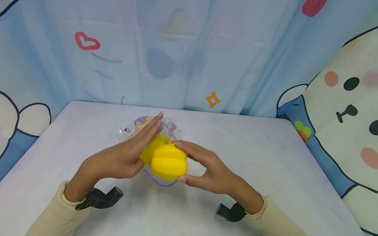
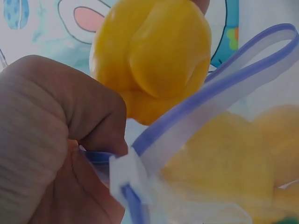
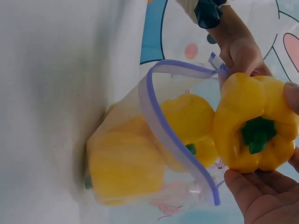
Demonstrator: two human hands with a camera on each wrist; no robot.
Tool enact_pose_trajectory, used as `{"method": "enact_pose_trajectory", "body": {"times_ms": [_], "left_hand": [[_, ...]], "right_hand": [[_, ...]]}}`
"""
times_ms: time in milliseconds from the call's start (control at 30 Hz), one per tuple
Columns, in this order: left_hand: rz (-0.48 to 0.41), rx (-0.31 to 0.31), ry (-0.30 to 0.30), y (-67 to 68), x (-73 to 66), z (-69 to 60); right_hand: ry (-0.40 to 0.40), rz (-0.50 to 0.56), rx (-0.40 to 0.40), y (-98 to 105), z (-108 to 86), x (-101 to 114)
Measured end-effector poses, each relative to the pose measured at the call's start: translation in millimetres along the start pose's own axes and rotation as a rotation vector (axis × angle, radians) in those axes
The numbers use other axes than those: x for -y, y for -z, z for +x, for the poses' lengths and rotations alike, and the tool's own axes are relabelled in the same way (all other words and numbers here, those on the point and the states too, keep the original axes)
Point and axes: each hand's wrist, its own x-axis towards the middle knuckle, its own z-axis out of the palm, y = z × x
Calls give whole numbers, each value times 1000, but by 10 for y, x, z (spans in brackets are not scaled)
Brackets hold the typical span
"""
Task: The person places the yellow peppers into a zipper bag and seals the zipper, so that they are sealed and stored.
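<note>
A yellow bell pepper [image 1: 169, 162] with a green stem [image 3: 256, 135] is held by my right hand [image 1: 209, 168], thumb and fingers on its opposite sides. It is at the mouth of a clear zip bag with a purple rim [image 3: 190, 158]. My left hand [image 1: 122, 159] holds the bag's rim between thumb and palm, its fingers stretched out straight. Beside that thumb, in the left wrist view, sits the white zip slider [image 2: 127, 173]. Several more yellow peppers [image 3: 126, 165] lie inside the bag, seen through the film.
The bag rests on a white-covered table [image 1: 265, 164]. Behind the table hangs a blue printed curtain [image 1: 189, 59]. Printed plastic film [image 1: 140, 121] with purple and pink figures shows beyond my left hand.
</note>
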Motion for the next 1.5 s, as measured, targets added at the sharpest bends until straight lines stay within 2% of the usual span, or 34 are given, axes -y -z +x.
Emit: {"method": "enact_pose_trajectory", "body": {"times_ms": [100, 200, 333, 567, 800, 1033, 1200, 1367, 1500], "left_hand": [[-1, -4, -19, -9, 0, -1], [-1, -6, -25, -13, -8, 1], [-12, 4, -7, -11, -28, 5], [-9, 23, 42, -5, -53, 8], [17, 24, 43, -6, -51, 1], [41, -1, 20, -1, 6, -27], [40, -28, -18, 4, 50, -35], [31, -34, -30, 11, 67, -31], [30, -33, -40, 19, 67, -19]], "right_hand": [[18, -28, -14, -9, 20, -3], [-7, -56, -10, -16, 32, -5], [-30, -92, -5, -24, 43, -18], [-5, -148, -32, -32, 80, -104], [7, -176, -40, -49, 104, -174], [-4, -191, -29, -77, 134, -196], [1, -179, 4, -89, 101, -205], [23, -146, 98, -126, 79, -221], [8, -209, 142, -139, 70, -229]]}}
